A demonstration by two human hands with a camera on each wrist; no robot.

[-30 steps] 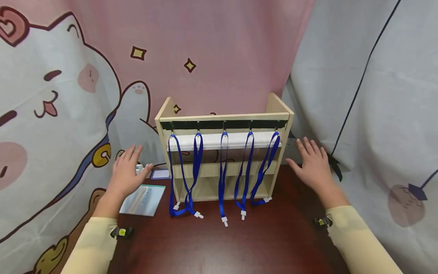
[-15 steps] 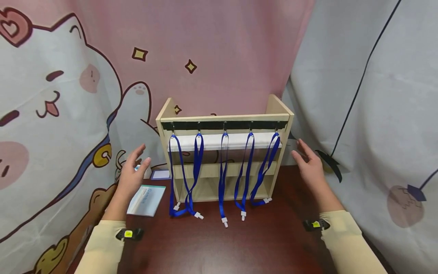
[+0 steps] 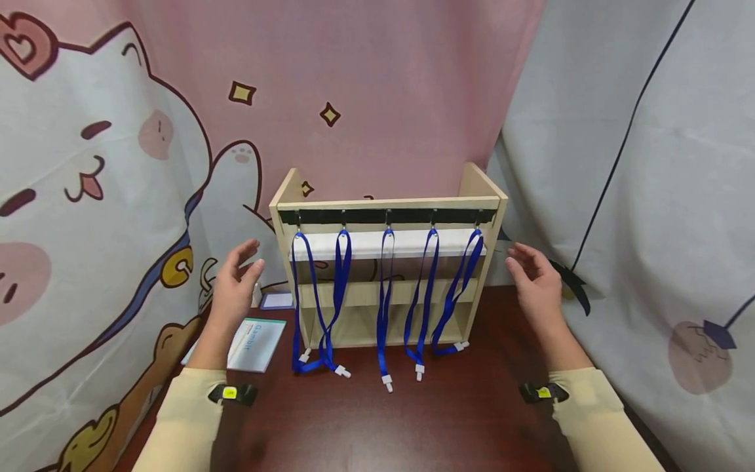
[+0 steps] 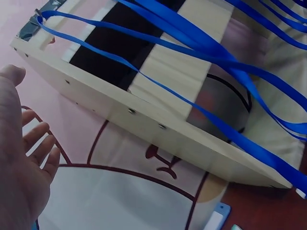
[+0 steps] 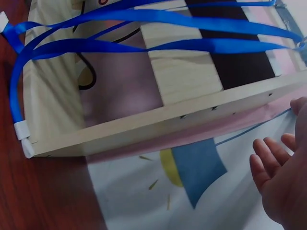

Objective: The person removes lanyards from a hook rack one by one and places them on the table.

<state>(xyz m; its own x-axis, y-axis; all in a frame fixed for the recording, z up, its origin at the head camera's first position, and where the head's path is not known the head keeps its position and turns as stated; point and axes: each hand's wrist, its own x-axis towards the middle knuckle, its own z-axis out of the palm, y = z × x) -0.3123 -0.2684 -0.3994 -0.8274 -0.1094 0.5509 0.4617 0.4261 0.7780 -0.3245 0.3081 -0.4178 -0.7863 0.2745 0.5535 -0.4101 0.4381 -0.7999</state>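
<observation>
A small wooden shelf [image 3: 386, 294] stands at the middle of the table. Several blue lanyards [image 3: 383, 314] with white clips hang from hooks on the dark strip [image 3: 366, 216] along its top front. My left hand [image 3: 236, 282] is raised off the shelf's left side, fingers loosely bent, nothing in it. On the other side my right hand [image 3: 538, 285] is held up much the same way, apart from the shelf and holding nothing. Both wrist views show a hand beside a side panel [image 4: 129, 112] of the shelf, with the lanyards stretched across its front.
On the dark red table [image 3: 377, 419], a light blue booklet marked "Gambit" [image 3: 259, 344] lies by the left forearm. Behind it is a blue-edged card [image 3: 276, 301]. Printed curtains [image 3: 401, 85] surround the table at the back and sides.
Both hands have turned so the palms face inward, and their fingers have bent more. The left hand has shifted slightly right. Shelf and lanyards have stayed put.
</observation>
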